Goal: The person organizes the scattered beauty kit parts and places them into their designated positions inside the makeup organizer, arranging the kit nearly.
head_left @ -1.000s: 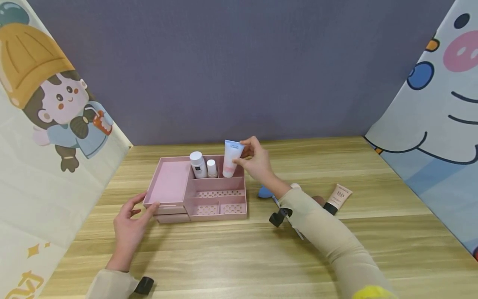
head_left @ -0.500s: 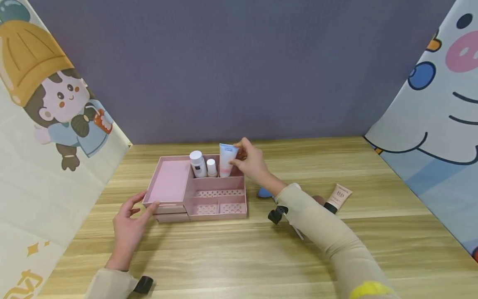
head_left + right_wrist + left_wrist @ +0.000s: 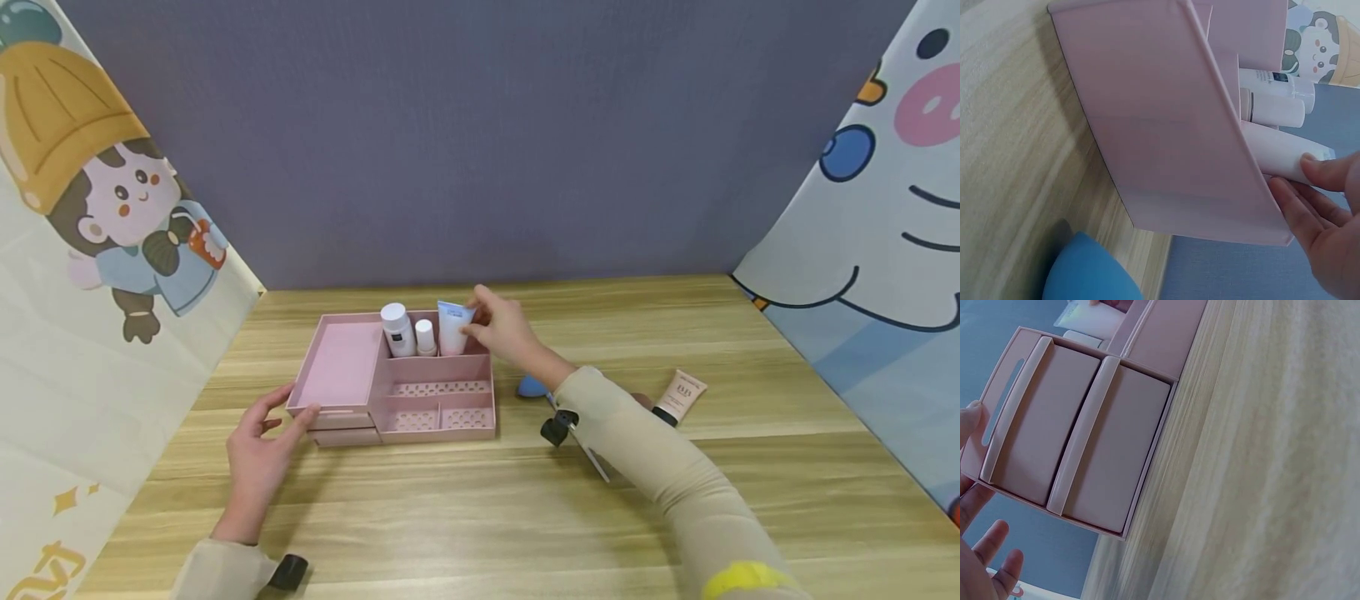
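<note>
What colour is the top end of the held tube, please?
The tube's top end is light blue, clearest in the head view.

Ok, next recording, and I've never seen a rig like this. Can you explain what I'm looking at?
There's no robot: a person works with two bare hands. The wide picture comes from a camera worn on the head; the other two come from one on each wrist. On the wooden table stands a pink organizer. The left hand grips its front left corner. The right hand pinches a white-and-blue tube in the back row, near two white bottles. To the organizer's right lie a beige tube and a rounded blue item; the right arm partly hides other things there.
</note>
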Motion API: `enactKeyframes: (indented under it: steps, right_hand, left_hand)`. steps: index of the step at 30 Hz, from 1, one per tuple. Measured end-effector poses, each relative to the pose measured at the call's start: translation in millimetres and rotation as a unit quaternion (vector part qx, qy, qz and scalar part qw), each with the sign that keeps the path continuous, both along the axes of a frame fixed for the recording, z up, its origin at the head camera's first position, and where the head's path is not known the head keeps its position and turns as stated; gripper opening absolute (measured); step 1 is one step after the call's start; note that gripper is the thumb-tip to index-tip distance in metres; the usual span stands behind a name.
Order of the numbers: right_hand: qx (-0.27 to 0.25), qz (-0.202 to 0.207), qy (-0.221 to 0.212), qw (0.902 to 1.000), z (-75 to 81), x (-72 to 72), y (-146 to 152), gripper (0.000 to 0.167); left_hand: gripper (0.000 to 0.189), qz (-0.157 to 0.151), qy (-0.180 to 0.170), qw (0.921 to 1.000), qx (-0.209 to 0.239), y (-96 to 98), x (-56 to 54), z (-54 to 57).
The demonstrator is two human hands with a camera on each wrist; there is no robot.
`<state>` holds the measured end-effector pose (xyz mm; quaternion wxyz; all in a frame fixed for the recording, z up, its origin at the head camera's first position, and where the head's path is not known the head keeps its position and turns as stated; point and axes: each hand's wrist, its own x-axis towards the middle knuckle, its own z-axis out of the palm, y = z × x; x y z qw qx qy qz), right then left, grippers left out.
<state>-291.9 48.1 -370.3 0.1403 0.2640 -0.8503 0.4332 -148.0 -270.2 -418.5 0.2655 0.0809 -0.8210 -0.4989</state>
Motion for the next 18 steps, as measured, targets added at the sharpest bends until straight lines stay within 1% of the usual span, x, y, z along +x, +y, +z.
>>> enactKeyframes:
  steps: [8,14,18]
  right_hand:
    - [0.016,0.010,-0.056,0.9983,4.1,0.6,-2.1,0.019]
    - [0.018,0.029,-0.089,0.9955,5.1,0.1,-4.4,0.015]
    - [0.047,0.028,-0.094,0.9940,6.1,0.8,-5.8,0.013]
  left_hand:
    - [0.043,0.002,-0.021,0.9997,0.007,0.4,0.0,0.9]
    - [0.041,0.004,-0.013,0.9999,0.004,-0.1,-1.1,-1.1]
    - [0.041,0.003,-0.006,1.0000,0.001,-1.5,-2.2,-3.1]
